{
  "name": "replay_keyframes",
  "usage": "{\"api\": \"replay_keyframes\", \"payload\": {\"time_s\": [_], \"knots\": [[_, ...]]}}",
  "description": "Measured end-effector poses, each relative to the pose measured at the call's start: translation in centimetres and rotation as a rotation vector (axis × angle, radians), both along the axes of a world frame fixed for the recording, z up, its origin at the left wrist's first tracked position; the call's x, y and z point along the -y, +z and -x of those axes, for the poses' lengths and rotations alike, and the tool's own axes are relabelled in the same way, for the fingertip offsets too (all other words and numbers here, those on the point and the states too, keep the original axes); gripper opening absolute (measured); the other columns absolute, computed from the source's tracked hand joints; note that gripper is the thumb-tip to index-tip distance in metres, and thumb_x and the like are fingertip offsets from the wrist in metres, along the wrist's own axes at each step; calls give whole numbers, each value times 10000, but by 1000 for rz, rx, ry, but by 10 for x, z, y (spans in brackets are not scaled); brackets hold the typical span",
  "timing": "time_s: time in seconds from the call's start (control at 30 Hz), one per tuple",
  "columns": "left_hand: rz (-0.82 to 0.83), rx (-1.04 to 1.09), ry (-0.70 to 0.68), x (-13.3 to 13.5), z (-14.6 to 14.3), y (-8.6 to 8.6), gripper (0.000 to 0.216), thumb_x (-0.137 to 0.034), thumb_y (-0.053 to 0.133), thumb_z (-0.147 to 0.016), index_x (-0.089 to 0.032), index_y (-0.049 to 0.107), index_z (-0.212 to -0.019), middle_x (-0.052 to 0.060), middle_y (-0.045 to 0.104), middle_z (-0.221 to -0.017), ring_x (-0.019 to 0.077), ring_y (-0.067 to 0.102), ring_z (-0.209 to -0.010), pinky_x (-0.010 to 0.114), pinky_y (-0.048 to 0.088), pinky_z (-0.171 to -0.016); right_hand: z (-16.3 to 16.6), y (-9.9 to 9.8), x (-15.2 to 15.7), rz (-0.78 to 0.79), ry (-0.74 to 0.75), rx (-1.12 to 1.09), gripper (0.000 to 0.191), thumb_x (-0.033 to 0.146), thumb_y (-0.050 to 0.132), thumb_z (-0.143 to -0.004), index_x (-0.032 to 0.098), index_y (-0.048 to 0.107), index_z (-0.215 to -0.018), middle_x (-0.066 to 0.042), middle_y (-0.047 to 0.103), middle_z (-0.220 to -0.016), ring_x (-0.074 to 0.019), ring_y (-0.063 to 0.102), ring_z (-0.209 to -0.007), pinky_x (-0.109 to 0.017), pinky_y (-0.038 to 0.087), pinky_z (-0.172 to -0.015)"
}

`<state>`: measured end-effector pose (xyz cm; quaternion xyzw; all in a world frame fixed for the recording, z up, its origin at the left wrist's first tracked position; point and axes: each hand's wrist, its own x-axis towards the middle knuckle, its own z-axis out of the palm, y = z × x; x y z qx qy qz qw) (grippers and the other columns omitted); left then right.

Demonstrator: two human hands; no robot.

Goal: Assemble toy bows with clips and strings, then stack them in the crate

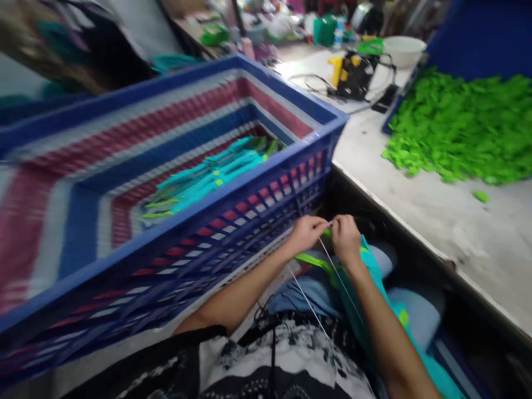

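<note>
Cord (pixel 332 263) runs down from the person's fingertips, just beside the near wall of the crate (pixel 286 158). The left hand (pixel 306 234) and right hand (pixel 346 235) nearly meet, both pinched tight on the cord; blur hides exactly how its end lies. Teal cloth (pixel 373 267) and 1 lime strap (pixel 316 259) lie over the jeans (pixel 418 310), right of the crate. Teal straps (pixel 199 197) lie inside the crate. Right of it, a table (pixel 366 155) bears green pieces (pixel 477 127).
</note>
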<state>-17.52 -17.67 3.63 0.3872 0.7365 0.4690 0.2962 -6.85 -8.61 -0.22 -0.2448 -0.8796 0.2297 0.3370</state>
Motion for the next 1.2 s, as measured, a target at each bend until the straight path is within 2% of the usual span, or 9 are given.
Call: {"api": "replay_keyframes", "payload": {"time_s": [0.13,0.23,0.33,0.4,0.53,0.7,0.87,1.0,1.2], "knots": [[-113,-2,164,40,20,9,315,-300,599,-763,-163,703,-1027,75,705,-1119,186,645,-915,283,517,-791,-58,16,-5,196,50,53,197,287,425,-952,197,600,-958,-62,642,-910,-182,611,-867,-310,488,-790],[44,3,377,104,39,13,230,-341,583,-795,-178,709,-898,35,729,-830,129,600,-642,215,472,-562,-138,17,7,157,-99,150,210,367,506,-932,208,606,-1027,-78,642,-974,-219,607,-941,-365,493,-852],[371,169,-161,156,28,0,227,-335,553,-823,-194,731,-825,28,720,-691,130,572,-516,214,436,-447,-208,0,34,76,-158,365,326,424,532,-909,194,587,-1133,-120,617,-1057,-268,582,-994,-421,502,-852],[287,49,-469,161,-1,-19,249,-274,511,-860,-197,734,-940,66,751,-889,180,681,-757,294,563,-675,-232,-14,53,37,-182,512,416,444,549,-887,180,563,-1208,-157,583,-1143,-313,553,-1051,-467,500,-857],[-214,-402,-758,110,-74,-63,379,-158,467,-887,-163,600,-1242,165,573,-1338,267,447,-1333,479,424,-1064,-237,-29,64,73,-278,605,440,347,563,-859,158,547,-1256,-193,538,-1203,-346,513,-1115,-510,478,-911],[-308,-850,-947,33,-128,-90,402,-112,460,-897,-180,558,-1281,159,559,-1339,292,452,-1308,538,343,-1095,-247,-12,5,478,-100,544,433,301,573,-799,189,587,-1217,-109,614,-1148,-285,576,-1086,-433,465,-972],[-130,-959,-1181,-11,-142,-70,304,-236,509,-885,-133,607,-1155,132,664,-942,272,618,-944,431,486,-854,-259,3,-58,1065,196,554,557,434,689,-713,175,598,-1198,-50,685,-1078,-241,629,-1013,-366,497,-917],[14,-963,-1147,-35,-133,-41,489,-360,613,-781,-142,560,-1215,170,585,-1164,306,574,-1015,405,479,-807,-238,-4,-86,1365,268,689,707,480,831,-550,171,601,-1143,-34,710,-903,-202,664,-833,-327,549,-766],[54,-1023,-1108,-57,-135,-31,701,-264,583,-752,-123,398,-1413,239,401,-1431,403,442,-1214,503,418,-887,-237,7,-98,1002,-198,561,342,508,650,-793,170,667,-838,-62,722,-740,-198,667,-672,-310,544,-634]]}}
